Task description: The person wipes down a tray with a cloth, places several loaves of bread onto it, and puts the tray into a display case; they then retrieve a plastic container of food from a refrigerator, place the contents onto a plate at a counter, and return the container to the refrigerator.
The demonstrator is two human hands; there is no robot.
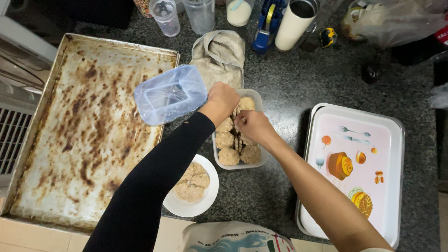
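1. Clear container [264,156]: a rectangular plastic tub with rounded corners, standing on the speckled dark stone counter [289,79] between the big baking sheet and the pink tray. It is filled with rough, crumbly beige patties [228,157], round and lumpy, lying close together.
2. Nearest the viewer, a round white plate [212,193] carries more of the same coarse patties, just beside the tub's near-left corner.
3. The right hand [252,126], bare-armed, reaches into the tub; its fingers are curled down among the patties and seem to pinch one, though the fingertips are hidden.
4. The left hand [222,99], in a black sleeve, hovers over the tub's far end, fingers closed around the edge of a translucent bluish lid [170,94], which is held tilted above the sheet's corner.
5. To the left lies a large metal baking sheet [88,126], flat, rimmed, heavily stained with brown burnt patches.
6. To the right sits a pink rectangular tray [368,140] with printed cake pictures, glossy and smooth.
7. Farther back, a crumpled grey cloth [219,53] lies beyond the tub.
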